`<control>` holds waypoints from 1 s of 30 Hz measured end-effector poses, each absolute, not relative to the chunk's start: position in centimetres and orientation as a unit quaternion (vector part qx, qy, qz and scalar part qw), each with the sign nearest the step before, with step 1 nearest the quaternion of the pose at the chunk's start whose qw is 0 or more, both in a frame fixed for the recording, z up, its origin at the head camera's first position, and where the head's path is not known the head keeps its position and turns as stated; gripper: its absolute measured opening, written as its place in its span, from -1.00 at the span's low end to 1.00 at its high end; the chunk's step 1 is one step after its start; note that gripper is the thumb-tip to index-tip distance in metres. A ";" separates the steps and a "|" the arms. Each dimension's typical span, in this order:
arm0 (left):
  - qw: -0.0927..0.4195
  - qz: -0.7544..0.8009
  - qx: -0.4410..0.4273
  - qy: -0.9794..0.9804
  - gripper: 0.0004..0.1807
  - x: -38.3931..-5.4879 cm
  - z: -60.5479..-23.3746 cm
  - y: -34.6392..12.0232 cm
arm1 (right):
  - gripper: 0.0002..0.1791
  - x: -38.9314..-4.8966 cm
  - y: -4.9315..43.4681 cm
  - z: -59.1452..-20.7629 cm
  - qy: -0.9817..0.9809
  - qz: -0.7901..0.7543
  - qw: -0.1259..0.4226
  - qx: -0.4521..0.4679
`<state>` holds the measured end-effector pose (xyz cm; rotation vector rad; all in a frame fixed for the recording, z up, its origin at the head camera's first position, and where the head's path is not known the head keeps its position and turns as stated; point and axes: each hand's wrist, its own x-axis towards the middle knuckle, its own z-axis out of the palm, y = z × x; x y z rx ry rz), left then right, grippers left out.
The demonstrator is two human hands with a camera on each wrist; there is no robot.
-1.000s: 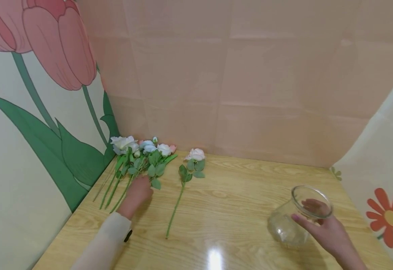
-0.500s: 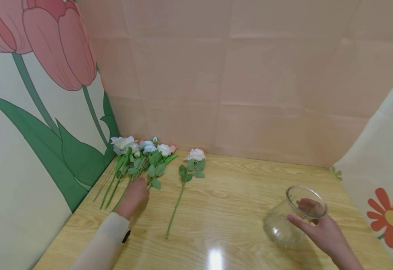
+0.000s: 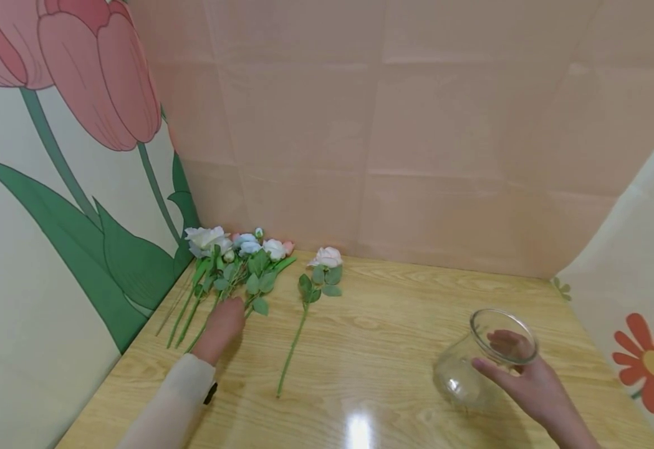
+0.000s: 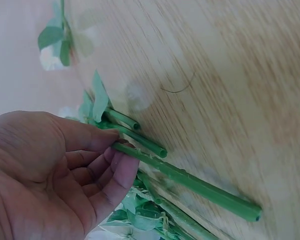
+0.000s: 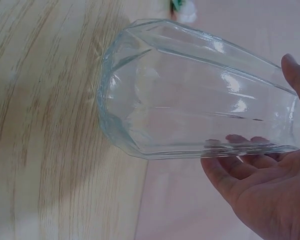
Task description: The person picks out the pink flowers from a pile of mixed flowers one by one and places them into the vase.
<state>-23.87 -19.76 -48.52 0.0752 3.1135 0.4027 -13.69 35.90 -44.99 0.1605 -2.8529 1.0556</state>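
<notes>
At the left of the head view, my left hand [image 3: 224, 327] reaches into a bunch of artificial flowers [image 3: 206, 240]. Close up in the left wrist view, its thumb and fingertips pinch one green flower stem [image 4: 205, 190], whose cut end points away from the palm. Which bloom belongs to that stem is hidden. On the right, my right hand [image 3: 540, 390] holds a clear glass vase [image 3: 458, 377] near its neck, thumb on one side and fingers on the other. The vase has faceted walls and nothing inside; its base is close over the table in the right wrist view.
A single pale pink rose [image 3: 325, 257] with a long stem lies apart, right of the bunch. The wood-grain table [image 3: 383, 337] meets a pinkish backdrop [image 3: 416, 125] behind. Cloths printed with tulips [image 3: 99, 75] and a red flower [image 3: 653, 365] stand at the sides.
My right hand has moved a little to the left with the vase. My left hand has drawn slightly left and nearer at the stems. The lone rose stays in place.
</notes>
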 end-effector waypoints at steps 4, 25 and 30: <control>0.003 0.125 0.025 0.992 -0.91 -23.7 -48.1 -19.6 | -0.23 -13.6 35.8 -44.9 -0.935 0.350 0.040 0.049; 0.006 0.144 0.014 0.989 -0.90 -23.5 -46.9 -19.0 | -0.22 -13.6 35.0 -45.0 -0.935 0.346 0.049 0.058; 0.010 0.137 0.012 0.990 -0.90 -23.7 -46.8 -19.0 | -0.22 -13.5 34.8 -45.2 -0.931 0.357 0.047 0.058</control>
